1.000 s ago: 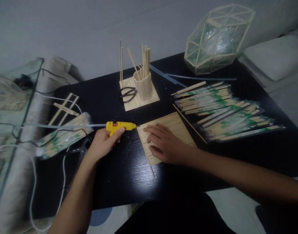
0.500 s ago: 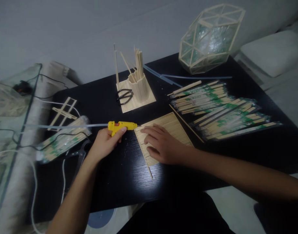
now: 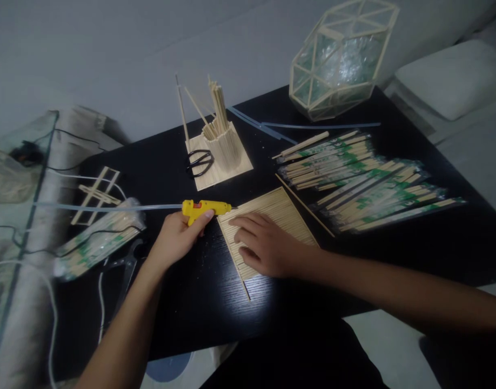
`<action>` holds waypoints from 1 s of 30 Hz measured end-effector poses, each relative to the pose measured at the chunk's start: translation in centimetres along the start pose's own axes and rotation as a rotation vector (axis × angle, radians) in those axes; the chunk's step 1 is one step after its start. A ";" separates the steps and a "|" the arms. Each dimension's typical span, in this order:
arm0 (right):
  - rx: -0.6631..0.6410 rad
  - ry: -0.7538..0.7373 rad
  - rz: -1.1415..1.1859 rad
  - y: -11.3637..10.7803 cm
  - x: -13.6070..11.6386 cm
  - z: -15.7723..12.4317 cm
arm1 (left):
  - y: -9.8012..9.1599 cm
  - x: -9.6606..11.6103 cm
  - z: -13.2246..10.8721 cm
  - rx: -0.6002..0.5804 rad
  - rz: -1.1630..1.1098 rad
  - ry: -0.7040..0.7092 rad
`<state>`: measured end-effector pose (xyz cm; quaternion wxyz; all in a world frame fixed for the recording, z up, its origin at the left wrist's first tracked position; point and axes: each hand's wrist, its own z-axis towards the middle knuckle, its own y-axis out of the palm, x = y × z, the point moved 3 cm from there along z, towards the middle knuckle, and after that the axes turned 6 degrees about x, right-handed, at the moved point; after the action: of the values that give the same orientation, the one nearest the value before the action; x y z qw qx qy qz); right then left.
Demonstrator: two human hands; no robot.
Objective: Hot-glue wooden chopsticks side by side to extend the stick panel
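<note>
My left hand point(image 3: 179, 237) is wrapped round the grip of a yellow hot glue gun point(image 3: 205, 208). A long translucent glue stick point(image 3: 110, 207) juts from the back of the gun. The nozzle points right, at the far left edge of a square panel of thin wooden sticks point(image 3: 286, 216); whether it touches cannot be made out. My right hand point(image 3: 264, 243) lies on that panel, fingers spread and slightly bent, holding nothing. One stick point(image 3: 243, 283) along the panel's left edge sticks out past its near corner.
Behind the panel, black-handled scissors point(image 3: 200, 163) and a stick-built holder full of sticks point(image 3: 223, 146) stand on a wooden base. Wrapped chopsticks point(image 3: 377, 183) lie right, a single stick point(image 3: 305, 204) beside them. A geometric stick frame point(image 3: 341, 65) stands at back; cables and another pack point(image 3: 100, 237) lie left.
The glue gun's nozzle has shifted slightly right along the panel's far edge. My right hand stays on the panel. The whole view has shifted a little.
</note>
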<state>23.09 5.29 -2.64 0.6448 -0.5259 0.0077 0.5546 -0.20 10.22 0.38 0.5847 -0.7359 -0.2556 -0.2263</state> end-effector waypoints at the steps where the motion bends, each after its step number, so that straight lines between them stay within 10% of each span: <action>1: -0.002 0.002 0.000 0.0 0.0 0.0 | 0.1 0.1 0.1 0.002 0.002 0.002; 30: 0.001 0.017 -0.032 0.4 0.3 -0.1 | 1.9 3.5 1.5 0.011 0.087 0.079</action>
<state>22.94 5.33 -3.12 0.6539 -0.5302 0.0051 0.5397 3.75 11.78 0.87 0.6077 -0.7336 -0.2010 -0.2283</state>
